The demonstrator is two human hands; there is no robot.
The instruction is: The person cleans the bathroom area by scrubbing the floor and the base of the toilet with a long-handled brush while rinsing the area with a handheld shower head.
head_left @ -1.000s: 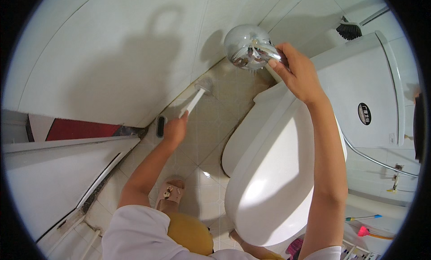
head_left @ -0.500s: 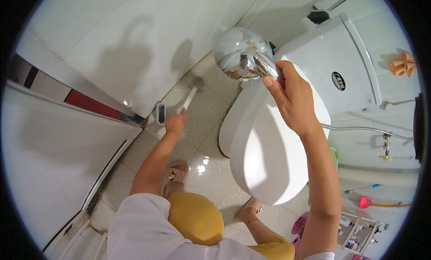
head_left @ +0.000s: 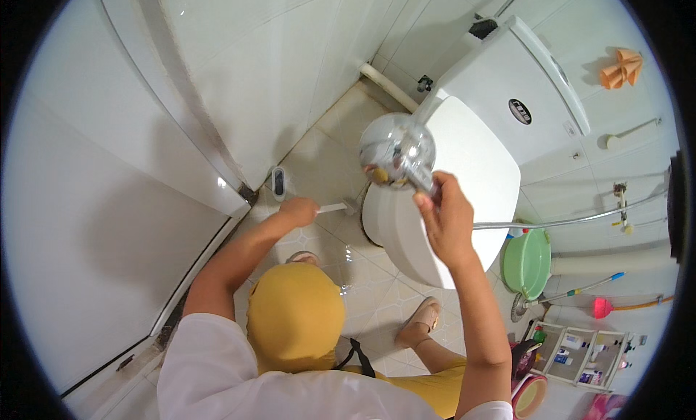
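Note:
My right hand (head_left: 451, 220) is closed round the handle of a chrome shower head (head_left: 395, 148), held up in front of the white toilet (head_left: 475, 148). A metal hose (head_left: 558, 223) runs right from that hand toward the wall. Low by the floor, my left hand (head_left: 299, 212) grips the white handle of a scrubbing brush (head_left: 332, 207). The brush's blurred head rests at the foot of the toilet, on the wet tiled floor (head_left: 312, 155) or just above it. Whether water leaves the shower head cannot be made out.
A small oval drain-like fitting (head_left: 278, 183) lies by the left wall. On the right are a green basin (head_left: 529, 260), a pink plunger (head_left: 602, 307), a long-handled brush (head_left: 580, 289) and a shelf rack (head_left: 583, 355) with bottles. A pale pipe (head_left: 388, 86) runs behind the toilet.
My left hand has swung the brush from beside the left wall rightward to the toilet's foot. The shower head has come lower and nearer. My view has shifted, bringing the green basin into sight.

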